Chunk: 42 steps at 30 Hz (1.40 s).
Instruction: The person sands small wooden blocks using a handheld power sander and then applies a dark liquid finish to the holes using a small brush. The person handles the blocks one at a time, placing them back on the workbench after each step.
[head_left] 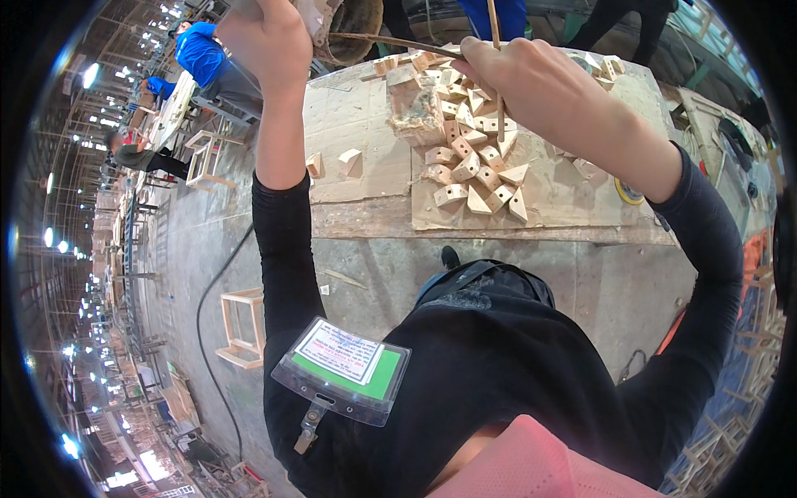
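Note:
My left hand (270,50) is closed at the upper edge, against the side of a tilted, brown-stained container (359,33); the picture's edge cuts off part of this grip. My right hand (527,79) is closed over the workbench around thin wooden sticks. One stick (390,39) reaches left to the container's mouth. A second stick (501,120) runs up and down past my fingers, its lower end over a pile of small wooden corner blocks (467,168). Many blocks are triangular with drilled holes. Left of the pile is a rough, crusted wooden block (415,112).
The workbench (357,220) has a board top with two loose wood pieces (349,159) at left. A tape roll (629,192) lies at its right. Wooden frames (241,328) stand on the floor beside a black cable (202,311). A person in blue (202,54) works at far left.

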### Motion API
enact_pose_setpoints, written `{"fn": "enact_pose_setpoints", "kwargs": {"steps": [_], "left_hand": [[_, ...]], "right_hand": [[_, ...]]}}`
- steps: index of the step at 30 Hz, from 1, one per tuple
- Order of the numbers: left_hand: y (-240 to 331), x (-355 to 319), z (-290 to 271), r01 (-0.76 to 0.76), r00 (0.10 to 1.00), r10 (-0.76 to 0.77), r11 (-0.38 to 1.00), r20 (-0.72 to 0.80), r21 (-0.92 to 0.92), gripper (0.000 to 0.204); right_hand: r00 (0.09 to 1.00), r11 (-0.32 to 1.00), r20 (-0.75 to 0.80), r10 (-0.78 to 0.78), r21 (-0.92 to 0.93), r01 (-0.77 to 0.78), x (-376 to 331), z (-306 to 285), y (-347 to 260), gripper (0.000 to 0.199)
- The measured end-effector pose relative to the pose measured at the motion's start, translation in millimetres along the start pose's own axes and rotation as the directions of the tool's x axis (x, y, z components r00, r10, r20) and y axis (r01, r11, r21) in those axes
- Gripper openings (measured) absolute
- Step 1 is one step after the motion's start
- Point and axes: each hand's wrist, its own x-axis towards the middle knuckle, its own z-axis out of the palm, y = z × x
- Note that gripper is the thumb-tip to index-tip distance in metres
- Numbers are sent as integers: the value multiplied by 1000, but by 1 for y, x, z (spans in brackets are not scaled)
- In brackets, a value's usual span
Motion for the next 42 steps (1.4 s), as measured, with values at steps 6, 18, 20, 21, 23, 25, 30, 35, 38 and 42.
{"fn": "enact_pose_setpoints", "kwargs": {"steps": [6,18,20,21,23,25,30,35,38,42], "left_hand": [[-2,-4,4,67,997,-69,993,-17,-101,48],[-47,-3,-8,109,981,-129,985,-147,-137,52],[-34,-2,-1,126,987,-132,990,-95,-68,49],[-31,-2,1,150,985,-158,982,-66,-118,48],[-27,-3,3,202,978,-208,955,-5,-216,47],[-24,-2,5,212,974,-223,956,-32,-204,46],[-30,4,4,56,995,-53,998,-80,26,43],[-17,7,8,33,999,-34,999,-6,-40,43],[-11,9,6,70,997,-68,992,18,-102,42],[-13,11,13,50,999,-49,988,12,-143,42]], "right_hand": [[998,951,57,25,306,-42,-1,5,6,28],[996,979,-92,8,-201,-27,13,-18,-20,26],[999,949,-39,11,-314,-23,10,-10,-18,25],[1000,930,-13,11,-367,-15,9,-8,-16,24],[994,910,-80,-79,-413,39,10,-13,-9,23],[991,892,-86,-100,-449,51,11,-25,-2,25],[1000,826,27,-9,-563,22,20,-38,1,27],[1000,872,-6,-20,-489,14,19,-21,10,21],[992,936,120,31,-353,13,19,-26,8,21],[984,980,154,88,-191,-58,16,-7,20,21]]}}
